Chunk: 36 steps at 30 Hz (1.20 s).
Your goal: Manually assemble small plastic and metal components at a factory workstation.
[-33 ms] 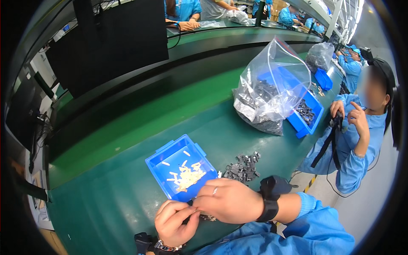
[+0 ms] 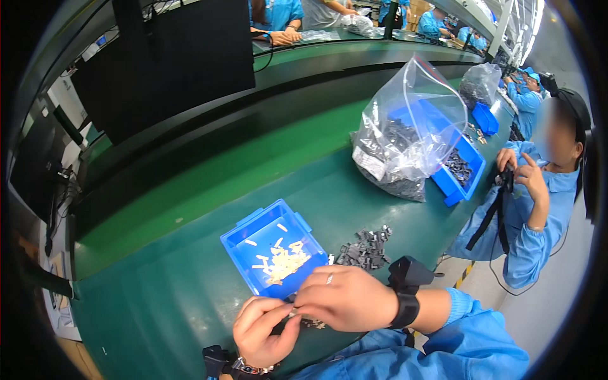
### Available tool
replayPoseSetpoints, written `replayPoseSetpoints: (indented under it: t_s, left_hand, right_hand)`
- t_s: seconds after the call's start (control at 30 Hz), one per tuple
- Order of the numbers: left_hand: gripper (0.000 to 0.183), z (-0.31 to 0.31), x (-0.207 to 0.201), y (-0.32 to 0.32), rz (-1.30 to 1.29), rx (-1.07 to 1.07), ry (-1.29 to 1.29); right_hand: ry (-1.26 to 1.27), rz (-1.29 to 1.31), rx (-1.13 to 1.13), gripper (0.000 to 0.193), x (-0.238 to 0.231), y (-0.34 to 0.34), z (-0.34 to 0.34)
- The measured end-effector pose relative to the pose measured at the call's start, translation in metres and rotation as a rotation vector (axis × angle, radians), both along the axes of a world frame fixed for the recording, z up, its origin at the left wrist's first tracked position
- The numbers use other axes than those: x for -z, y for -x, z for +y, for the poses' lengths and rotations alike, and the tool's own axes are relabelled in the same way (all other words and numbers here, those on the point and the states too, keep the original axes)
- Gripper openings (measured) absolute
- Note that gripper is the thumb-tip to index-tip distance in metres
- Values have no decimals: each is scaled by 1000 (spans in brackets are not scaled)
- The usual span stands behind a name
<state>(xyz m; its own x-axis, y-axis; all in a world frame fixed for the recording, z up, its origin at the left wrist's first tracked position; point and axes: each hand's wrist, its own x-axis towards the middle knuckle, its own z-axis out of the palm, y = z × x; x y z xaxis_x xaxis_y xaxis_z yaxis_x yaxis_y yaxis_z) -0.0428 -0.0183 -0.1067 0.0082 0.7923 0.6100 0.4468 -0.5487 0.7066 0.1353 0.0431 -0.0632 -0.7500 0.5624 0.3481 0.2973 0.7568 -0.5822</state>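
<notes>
My left hand point(image 2: 263, 329) is closed in a pinch close to the front edge of the green bench. My right hand point(image 2: 345, 297) meets it there, fingers bent and fingertips touching the left ones. A small light speck shows between the fingertips, too small to name. Just beyond the hands is a blue plastic bin point(image 2: 237, 244) with small pale gold pieces point(image 2: 284, 261) heaped in it. A loose pile of small black parts point(image 2: 366, 249) lies on the bench right of the bin. More small brownish pieces point(image 2: 313, 323) show partly beneath my right hand.
A clear zip bag of dark parts point(image 2: 396, 152) stands at the back right, against a longer blue bin point(image 2: 453, 193) of black parts. A person in blue point(image 2: 551, 202) is close on the right, holding a black strap. A black panel point(image 2: 171, 69) rises at the back left.
The view has shifted slightly, moving everything a little to the right. Both hands keep their pinch, and the light speck between the fingertips shows more plainly now.
</notes>
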Motion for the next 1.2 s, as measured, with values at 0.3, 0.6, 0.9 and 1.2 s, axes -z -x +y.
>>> replayPoseSetpoints:
  t_s: [0.3,0.6,0.9,1.2]
  left_hand:
    - [26,-3,1,2,-54,38,40]
    - [16,1,4,8,2,21,-33]
    - [9,1,7,8,56,-26,-40]
    - [19,-1,7,5,113,-52,-82]
  right_hand:
    - [1212,663,-11,13,21,-6,-15]
    - [928,561,43,8,23,-3,-18]
    - [442,373,-49,21,24,2,-11]
    - [32,203,-8,28,21,3,-15]
